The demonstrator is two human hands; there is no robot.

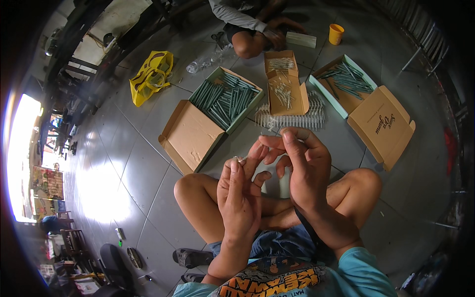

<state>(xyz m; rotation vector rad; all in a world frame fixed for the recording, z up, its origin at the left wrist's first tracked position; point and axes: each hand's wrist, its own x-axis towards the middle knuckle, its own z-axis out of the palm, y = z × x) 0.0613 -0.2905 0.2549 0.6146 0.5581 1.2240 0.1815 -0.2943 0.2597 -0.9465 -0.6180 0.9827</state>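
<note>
My left hand (pixel 238 198) is raised above my crossed legs, thumb and forefinger pinching a small whitish piece (pixel 241 160) too tiny to name. Beside it, my right hand (pixel 308 171) has its thumb and forefinger pressed together; whatever they hold is hidden. The fingertips of both hands nearly meet. Just beyond them, a row of thin clear pieces (pixel 311 120) lies on the floor, partly under an open cardboard box (pixel 303 103) of small white sticks (pixel 283 94). To its left, an open box (pixel 190 136) is full of dark green pen-like sticks (pixel 222 101).
At the right, another open box (pixel 383 126) holds fewer green sticks (pixel 346 79). A seated person (pixel 247 29) works at the far side near a pale block (pixel 301 40) and a yellow cup (pixel 336 34). A yellow bag (pixel 151 79) and crumpled clear plastic (pixel 205 62) lie far left. Slippers (pixel 193 258) lie near me.
</note>
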